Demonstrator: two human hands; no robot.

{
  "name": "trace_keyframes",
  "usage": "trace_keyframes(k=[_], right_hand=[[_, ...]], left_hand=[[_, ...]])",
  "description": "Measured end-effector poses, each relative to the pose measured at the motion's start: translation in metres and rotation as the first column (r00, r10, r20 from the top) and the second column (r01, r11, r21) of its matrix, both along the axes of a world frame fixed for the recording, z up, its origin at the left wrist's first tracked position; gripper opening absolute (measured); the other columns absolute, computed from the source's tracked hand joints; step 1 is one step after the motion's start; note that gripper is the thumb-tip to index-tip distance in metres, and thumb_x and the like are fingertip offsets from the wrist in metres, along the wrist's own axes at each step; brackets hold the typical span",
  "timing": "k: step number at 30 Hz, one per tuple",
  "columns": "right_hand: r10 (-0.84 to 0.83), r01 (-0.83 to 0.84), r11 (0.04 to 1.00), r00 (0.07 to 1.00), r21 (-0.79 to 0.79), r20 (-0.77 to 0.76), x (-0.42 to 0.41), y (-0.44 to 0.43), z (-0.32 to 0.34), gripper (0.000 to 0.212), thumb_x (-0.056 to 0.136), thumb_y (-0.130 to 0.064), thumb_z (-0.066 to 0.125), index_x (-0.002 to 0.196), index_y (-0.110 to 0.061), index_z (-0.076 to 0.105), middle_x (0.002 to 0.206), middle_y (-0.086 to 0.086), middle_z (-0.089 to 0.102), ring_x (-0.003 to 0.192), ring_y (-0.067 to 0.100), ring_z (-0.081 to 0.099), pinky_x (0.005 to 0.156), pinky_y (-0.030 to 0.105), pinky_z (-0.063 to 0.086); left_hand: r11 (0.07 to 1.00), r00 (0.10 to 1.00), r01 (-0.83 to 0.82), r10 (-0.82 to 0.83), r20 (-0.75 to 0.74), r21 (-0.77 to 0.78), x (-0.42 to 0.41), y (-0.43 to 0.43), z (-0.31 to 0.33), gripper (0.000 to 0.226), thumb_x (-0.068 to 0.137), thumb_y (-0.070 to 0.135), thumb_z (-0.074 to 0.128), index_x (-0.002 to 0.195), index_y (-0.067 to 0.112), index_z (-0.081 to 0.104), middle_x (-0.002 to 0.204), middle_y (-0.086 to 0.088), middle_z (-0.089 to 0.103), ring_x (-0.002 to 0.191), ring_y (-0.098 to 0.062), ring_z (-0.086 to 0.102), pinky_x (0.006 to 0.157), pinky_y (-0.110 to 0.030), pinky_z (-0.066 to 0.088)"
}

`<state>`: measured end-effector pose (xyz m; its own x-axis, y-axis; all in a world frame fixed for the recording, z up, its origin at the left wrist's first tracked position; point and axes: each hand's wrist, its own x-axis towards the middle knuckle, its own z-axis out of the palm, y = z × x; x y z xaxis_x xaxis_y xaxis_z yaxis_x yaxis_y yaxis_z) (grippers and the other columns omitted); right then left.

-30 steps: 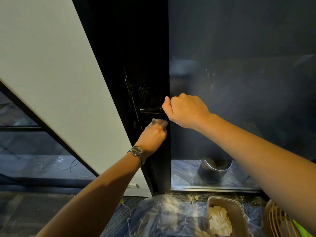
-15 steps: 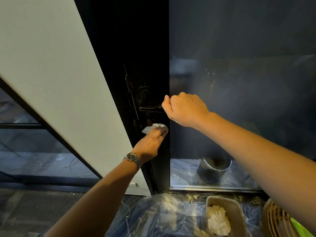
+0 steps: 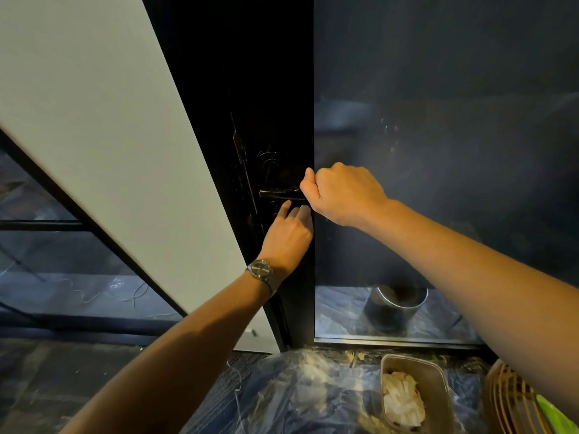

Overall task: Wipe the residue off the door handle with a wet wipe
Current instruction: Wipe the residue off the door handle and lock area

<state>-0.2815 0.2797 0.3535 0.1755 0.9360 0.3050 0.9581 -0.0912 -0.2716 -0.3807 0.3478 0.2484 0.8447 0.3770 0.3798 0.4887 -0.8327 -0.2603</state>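
My left hand (image 3: 289, 233) has risen under the handle (image 3: 279, 193) — wipe now hidden beneath its flattened fingers; right hand (image 3: 344, 195) stays fisted on the handle.

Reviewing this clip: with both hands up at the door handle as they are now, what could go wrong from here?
1. The right hand is closed over one end of the door handle, so that part could go unwiped.
2. The left hand reaches under the handle with no wet wipe visible in this view; it may be rubbing with bare fingers.
3. Pale smears on the dark door frame above the handle might be missed.
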Motion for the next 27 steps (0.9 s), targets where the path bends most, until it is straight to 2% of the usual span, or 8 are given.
trace_keyframes(k=[4,10,13,14,16,19,22,27], right_hand=[[-0.005,0.005,1.0,1.0,0.0,0.023,-0.001,0.0,0.001,0.058,0.101,-0.029,0.025,0.048,-0.014,0.041,0.046,0.0,0.042,0.043,0.016,0.042,0.046,0.027,0.034],[-0.003,0.003,1.0,1.0,-0.007,0.017,0.0,0.0,0.003,0.059,0.101,-0.028,0.026,0.047,-0.011,0.041,0.043,0.0,0.04,0.041,0.019,0.04,0.045,0.029,0.034],[-0.002,0.002,1.0,1.0,-0.019,0.005,0.0,0.0,0.003,0.06,0.101,-0.028,0.025,0.046,-0.01,0.042,0.042,0.001,0.04,0.041,0.021,0.041,0.049,0.031,0.038],[-0.002,0.002,1.0,1.0,-0.022,0.001,0.0,0.0,0.003,0.06,0.101,-0.028,0.025,0.046,-0.01,0.041,0.043,0.001,0.04,0.041,0.021,0.04,0.049,0.031,0.038],[-0.001,0.001,1.0,1.0,-0.025,-0.006,0.0,0.0,0.003,0.06,0.101,-0.028,0.024,0.046,-0.01,0.041,0.043,0.002,0.04,0.041,0.021,0.041,0.05,0.031,0.039],[-0.001,0.001,1.0,1.0,-0.026,-0.002,0.0,-0.001,0.004,0.06,0.101,-0.027,0.025,0.046,-0.011,0.04,0.043,0.001,0.04,0.04,0.019,0.039,0.046,0.028,0.035],[-0.002,0.002,1.0,1.0,-0.023,-0.001,-0.001,0.0,0.003,0.06,0.101,-0.027,0.025,0.046,-0.011,0.04,0.042,0.001,0.039,0.039,0.018,0.038,0.046,0.028,0.035],[-0.004,0.004,1.0,1.0,-0.012,-0.013,-0.001,0.001,0.002,0.06,0.101,-0.028,0.025,0.046,-0.011,0.042,0.042,0.001,0.04,0.04,0.019,0.04,0.048,0.03,0.038]], left_hand=[[0.986,0.983,0.164,-0.163,0.083,-0.004,-0.001,0.013,0.008,0.026,0.05,0.004,0.083,0.073,0.009,0.072,0.079,-0.005,0.071,0.077,-0.02,0.069,0.084,-0.036,0.053],[0.96,0.961,0.261,-0.25,0.115,-0.1,-0.012,0.016,-0.013,0.017,0.063,-0.009,0.073,0.077,-0.001,0.067,0.077,-0.013,0.066,0.074,-0.032,0.068,0.083,-0.045,0.056],[0.911,0.93,0.234,-0.108,0.351,-0.339,-0.029,0.001,-0.024,0.012,0.073,-0.008,0.064,0.081,0.001,0.065,0.087,-0.005,0.061,0.074,-0.02,0.063,0.068,-0.015,0.052],[0.847,0.884,0.189,0.073,0.461,-0.496,-0.032,-0.004,-0.026,0.012,0.079,-0.006,0.058,0.081,0.004,0.064,0.088,0.002,0.057,0.076,-0.01,0.058,0.07,-0.005,0.044],[0.659,0.639,0.157,0.5,0.585,-0.735,-0.03,-0.011,-0.025,0.014,0.084,0.0,0.054,0.082,0.009,0.064,0.086,0.008,0.054,0.077,-0.004,0.054,0.073,-0.005,0.042],[0.368,0.251,0.356,0.848,0.467,-0.859,-0.02,-0.011,-0.016,0.01,0.081,0.005,0.065,0.089,0.009,0.059,0.085,-0.002,0.062,0.079,-0.015,0.062,0.074,-0.021,0.051],[0.241,0.133,0.574,0.915,0.38,-0.782,-0.01,-0.005,-0.014,0.024,0.077,-0.002,0.067,0.095,0.009,0.056,0.085,-0.005,0.06,0.088,-0.021,0.063,0.081,-0.028,0.053],[0.251,0.056,0.546,0.941,0.333,-0.8,0.001,-0.006,-0.013,0.04,0.072,0.008,0.075,0.107,0.01,0.055,0.087,0.004,0.058,0.089,-0.015,0.059,0.089,-0.028,0.05]])
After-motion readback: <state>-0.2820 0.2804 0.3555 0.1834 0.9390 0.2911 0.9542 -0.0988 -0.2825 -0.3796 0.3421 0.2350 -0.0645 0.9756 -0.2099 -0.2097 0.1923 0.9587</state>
